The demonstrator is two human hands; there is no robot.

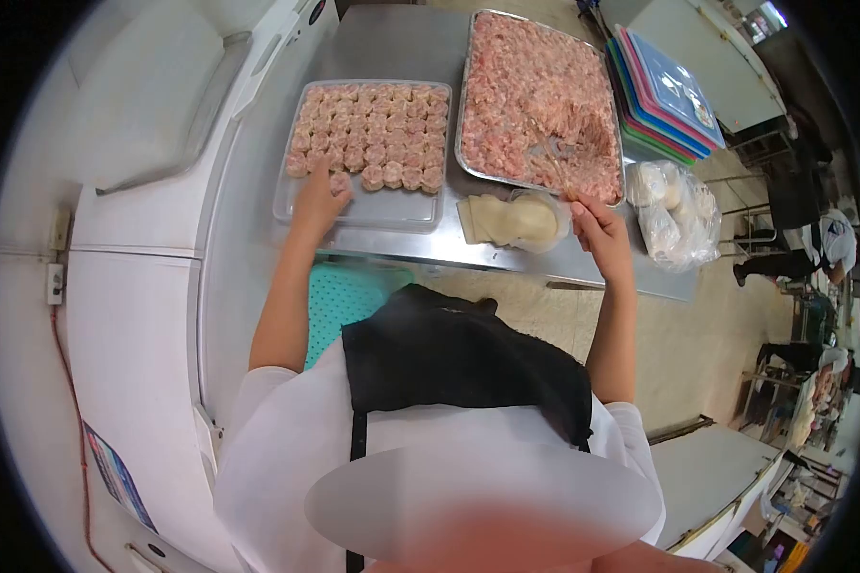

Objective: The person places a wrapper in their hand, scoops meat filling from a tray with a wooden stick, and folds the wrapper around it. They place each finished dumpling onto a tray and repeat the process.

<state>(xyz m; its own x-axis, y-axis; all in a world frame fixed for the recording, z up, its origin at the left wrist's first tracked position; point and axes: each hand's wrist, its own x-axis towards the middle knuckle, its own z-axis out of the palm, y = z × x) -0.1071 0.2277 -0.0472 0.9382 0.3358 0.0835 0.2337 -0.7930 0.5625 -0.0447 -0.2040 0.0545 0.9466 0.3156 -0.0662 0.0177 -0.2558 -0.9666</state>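
In the head view, my left hand [318, 202] reaches over the clear plastic tray [392, 215], its fingers closed around a small open-topped dumpling [340, 182]. Rows of the same meat-filled dumplings [373, 124] fill the far part of that tray. My right hand [600, 237] is closed on the end of a thin, light-coloured stick-like tool [570, 191] at the near right corner of the metal tray. Pink minced meat [535, 76] fills the metal tray, with a scooped hollow near its front. Between my hands lies a stack of pale dough wrappers [506, 220], partly in clear plastic.
A plastic bag with pale round items [677, 215] sits at the table's right. Behind it rises a stack of coloured lids [669, 91]. A white freezer [143, 315] borders the left side. Below the steel table [382, 43] is a turquoise perforated crate [344, 301]. Another person [827, 244] is far right.
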